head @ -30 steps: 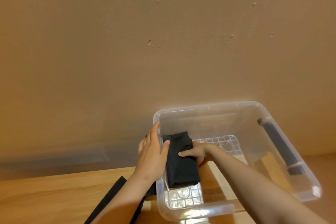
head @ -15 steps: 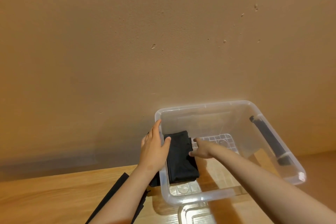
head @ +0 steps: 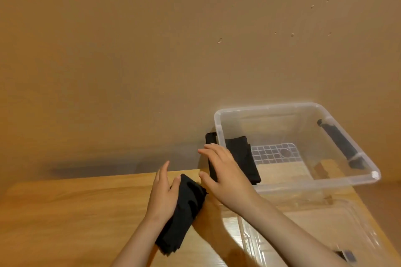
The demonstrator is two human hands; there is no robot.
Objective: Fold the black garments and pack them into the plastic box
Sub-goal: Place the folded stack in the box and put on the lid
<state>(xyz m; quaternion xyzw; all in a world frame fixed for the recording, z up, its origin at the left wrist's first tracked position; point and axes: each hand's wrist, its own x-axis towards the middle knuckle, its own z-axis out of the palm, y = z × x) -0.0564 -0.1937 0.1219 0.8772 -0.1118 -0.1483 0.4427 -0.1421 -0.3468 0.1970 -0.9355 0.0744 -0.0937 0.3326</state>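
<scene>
So there's one folded black garment [head: 245, 158] already inside the clear plastic box [head: 293, 107]. It's a flat, narrow rectangle lying on the bottom, right along the left wall, and the near corner is partly hidden behind the right hand [head: 223, 171]. Beside it you can see the grid pattern on the box floor.

A second folded black garment [head: 184, 210] is out on the light wooden bench [head: 76, 212], just left of the box. It's a long, thick bundle lying diagonally, a bit rumpled on top, with the stacked layers showing at the near end.

The left hand [head: 163, 193] sits along that bundle's left edge. Its fingers [head: 162, 171] are straight and close together, and the thumb lies on the cloth. The right hand hovers between the bundle and the box with its fingers [head: 211, 151] spread and holding nothing.

The box has a black clip handle [head: 338, 143] on its right wall, and a clear plastic lid [head: 314, 234] lies flat on the bench in front of it.
</scene>
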